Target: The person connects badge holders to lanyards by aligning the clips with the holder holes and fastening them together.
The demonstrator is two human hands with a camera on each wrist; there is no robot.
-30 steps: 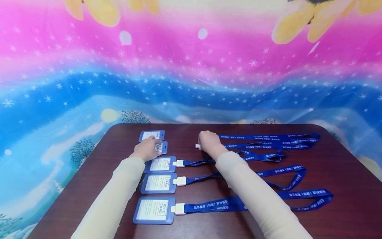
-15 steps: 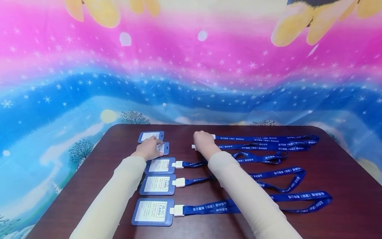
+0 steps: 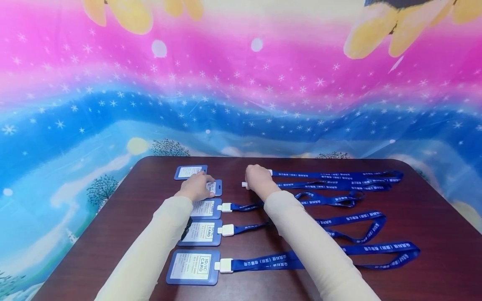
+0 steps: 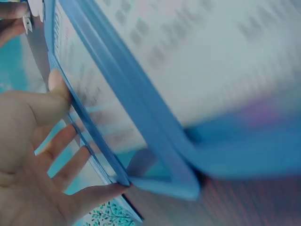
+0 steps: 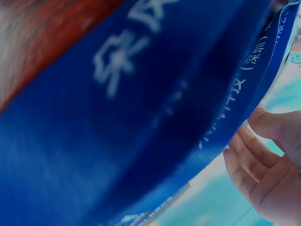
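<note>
My left hand (image 3: pixel 196 187) grips a blue-framed ID badge holder (image 3: pixel 216 187), its slotted end pointing right. In the left wrist view the thumb lies at one edge of that badge holder (image 4: pixel 101 125) and the other fingers reach round its far side. My right hand (image 3: pixel 259 179) pinches a blue lanyard (image 3: pixel 301 185) near its end; the white clip (image 3: pixel 244 184) pokes out left of the fingers, facing the badge holder across a gap. The right wrist view shows thumb and fingertips at the band, with a blurred lanyard filling the foreground.
Behind the left hand lies a loose badge holder (image 3: pixel 188 172), level with a separate lanyard (image 3: pixel 320 174). Nearer, three badge holders, the front one (image 3: pixel 193 267) largest in view, are joined to lanyards by white clips. The dark wooden table (image 3: pixel 124 234) meets a printed cloth backdrop (image 3: pixel 241 83).
The left hand has slid right with its badge holder, closer to the clip. Earlier, the right hand shifted slightly left with the lanyard end; it has since stayed nearly still.
</note>
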